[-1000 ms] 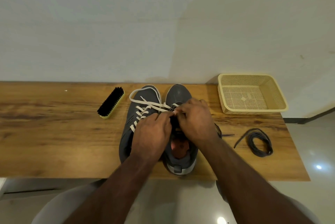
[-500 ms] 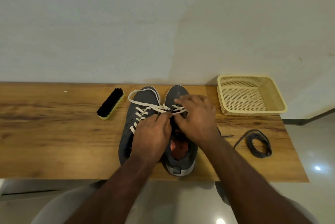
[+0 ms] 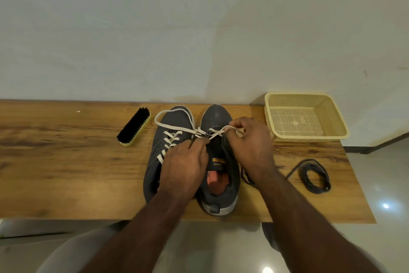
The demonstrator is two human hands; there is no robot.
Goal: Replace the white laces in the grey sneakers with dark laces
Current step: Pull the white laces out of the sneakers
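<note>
Table (image 3: 66, 173): long slab of brown wood grain, set against a pale matte wall.
Basket (image 3: 338, 122): cream perforated plastic, rectangular, at 2 o'clock on the table.
Left sneaker (image 3: 170, 122): grey knit upper, centre, white flat lace criss-crossed.
Right sneaker (image 3: 218, 118): grey, touching its twin at 3 o'clock; orange insole, grey heel tab.
Left hand (image 3: 183, 164): over the sneakers, fingertips pinching the white lace (image 3: 174, 126) near the right sneaker's eyelets.
Right hand (image 3: 250, 146): fingers curled, pinching a loop of the same lace.
Dark lace (image 3: 315, 176): thin cord coiled at 4 o'clock.
Brush (image 3: 134, 126): oblong, black bristles, yellow back, at 10 o'clock.
</note>
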